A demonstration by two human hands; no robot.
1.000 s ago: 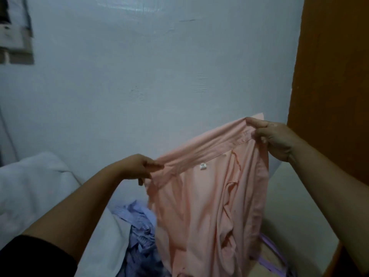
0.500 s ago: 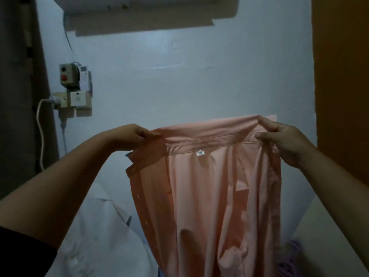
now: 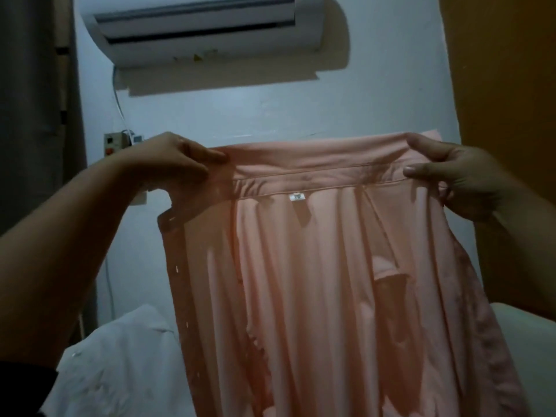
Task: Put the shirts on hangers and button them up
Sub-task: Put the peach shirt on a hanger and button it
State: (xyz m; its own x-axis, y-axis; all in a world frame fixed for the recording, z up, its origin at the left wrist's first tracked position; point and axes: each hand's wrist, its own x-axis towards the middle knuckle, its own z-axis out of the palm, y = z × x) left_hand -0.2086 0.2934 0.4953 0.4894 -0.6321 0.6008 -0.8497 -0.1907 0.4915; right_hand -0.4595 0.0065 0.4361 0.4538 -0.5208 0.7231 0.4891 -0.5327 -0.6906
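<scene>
Peach shirt [image 3: 331,281]: light, limp, drapes freely. Your left hand [image 3: 177,164] and right hand [image 3: 460,176] each pinch a collar end; keep hold there.

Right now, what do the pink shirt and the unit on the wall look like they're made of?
Pink shirt: thin woven cloth, matte, probably cotton or a blend; it hangs in soft vertical folds and light shows through it near the left hand. The right hand pinches the other end of the collar. Air conditioner: moulded white plastic, smooth with a slight sheen, slatted vent.
</scene>
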